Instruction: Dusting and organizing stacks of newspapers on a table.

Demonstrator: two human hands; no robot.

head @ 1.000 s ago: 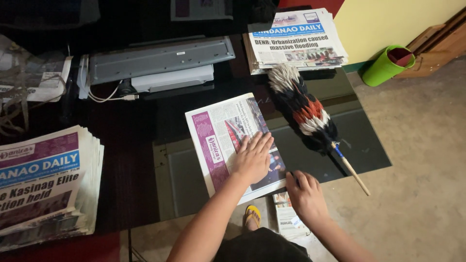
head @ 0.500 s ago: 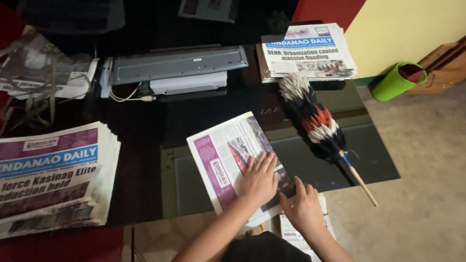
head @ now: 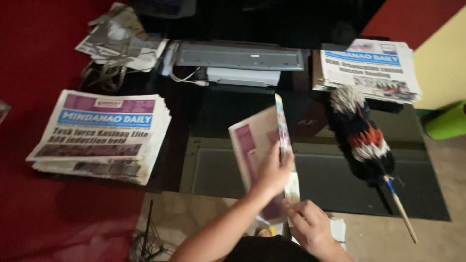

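- folded newspaper with pink-and-white printed front [head: 255,145]: lies on the dark glass tabletop [head: 340,182], near its front edge and roughly mid-table. a second ago it lay flat and closed; now its right-hand leaf stands up on edge, lifted away from the pages beneath. judged: the paper is being opened or turned rather than pressed flat.
- left hand [head: 274,172]: earlier spread palm-down on the paper; now closed around the raised leaf, fingers wrapped over its edge, thumb side hidden.
- right hand [head: 310,225]: earlier resting just beside the paper's lower corner; now at the leaf's lower end, fingers curled in a loose pinch on it. how firmly it grips cannot be told through the blur.
- feather duster, black, white and rust plumes on a pale wooden stick [head: 364,140]: lies just right of the paper, unmoved.
- thick stack of newspapers with blue banner [head: 104,133]: on the left, well apart from the hands.
- second newspaper stack [head: 371,68]: far right corner.
- grey keyboard-like device [head: 240,56]: at the back.
- green plastic container [head: 449,121]: beyond the right edge.
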